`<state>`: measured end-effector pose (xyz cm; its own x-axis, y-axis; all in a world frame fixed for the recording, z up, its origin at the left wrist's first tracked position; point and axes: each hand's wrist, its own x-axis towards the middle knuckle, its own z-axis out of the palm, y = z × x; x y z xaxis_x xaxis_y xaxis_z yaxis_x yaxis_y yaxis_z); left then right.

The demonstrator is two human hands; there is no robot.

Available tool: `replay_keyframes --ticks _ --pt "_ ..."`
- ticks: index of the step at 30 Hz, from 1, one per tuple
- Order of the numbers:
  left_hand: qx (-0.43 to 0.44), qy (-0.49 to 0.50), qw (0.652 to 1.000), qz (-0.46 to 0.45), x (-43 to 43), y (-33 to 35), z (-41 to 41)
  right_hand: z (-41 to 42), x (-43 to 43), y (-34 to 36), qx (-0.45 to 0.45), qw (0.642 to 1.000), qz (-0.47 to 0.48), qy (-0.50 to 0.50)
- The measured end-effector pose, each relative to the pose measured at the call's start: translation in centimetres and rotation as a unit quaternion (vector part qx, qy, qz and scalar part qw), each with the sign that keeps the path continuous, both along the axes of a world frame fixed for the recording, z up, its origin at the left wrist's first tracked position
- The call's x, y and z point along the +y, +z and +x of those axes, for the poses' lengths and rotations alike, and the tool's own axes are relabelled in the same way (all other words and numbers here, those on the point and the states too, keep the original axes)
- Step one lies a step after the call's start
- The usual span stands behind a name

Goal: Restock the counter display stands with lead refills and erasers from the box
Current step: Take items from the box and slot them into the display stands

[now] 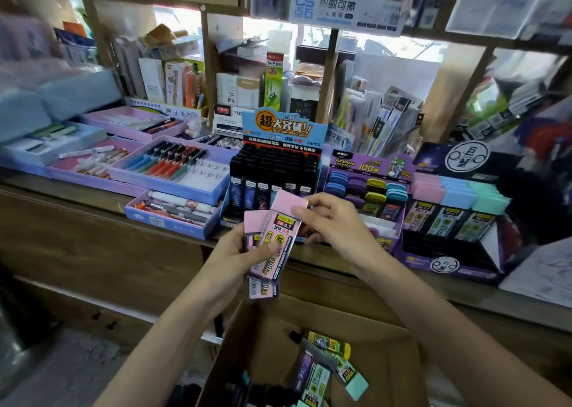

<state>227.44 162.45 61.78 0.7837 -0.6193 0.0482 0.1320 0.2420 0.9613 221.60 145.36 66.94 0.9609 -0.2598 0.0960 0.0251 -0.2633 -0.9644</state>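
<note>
On the bench (77, 191), pen trays (173, 168) lie at the left. My left hand (240, 250) has its fingers curled round a small stack of pink lead refill cases (278, 236), above the cardboard box (269, 338) and before the blue stand (278, 165). My right hand (335, 221) pinches the top case's cap with its fingers. Further right stand the eraser display (368, 190) and the pastel refill stand (458, 208).
</note>
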Motion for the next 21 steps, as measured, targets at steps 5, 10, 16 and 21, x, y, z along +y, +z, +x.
replay_keyframes --ticks 5,10,16,21 --pt "-0.007 -0.027 1.0 0.011 -4.4 1.0 -1.9 -2.6 -4.2 1.6 -0.002 0.998 0.049 -0.035" --pt "-0.02 -0.01 0.999 0.028 -8.1 1.5 -2.7 -5.8 -11.1 4.2 -0.049 0.991 0.048 -0.117" --pt "-0.033 0.003 0.998 0.051 -10.7 1.4 -3.0 -8.2 -18.3 5.2 -0.047 0.951 -0.229 -0.202" --pt "-0.045 0.003 0.996 0.081 -11.8 0.7 -3.5 -7.8 -20.5 3.9 -0.025 0.923 -0.315 -0.219"
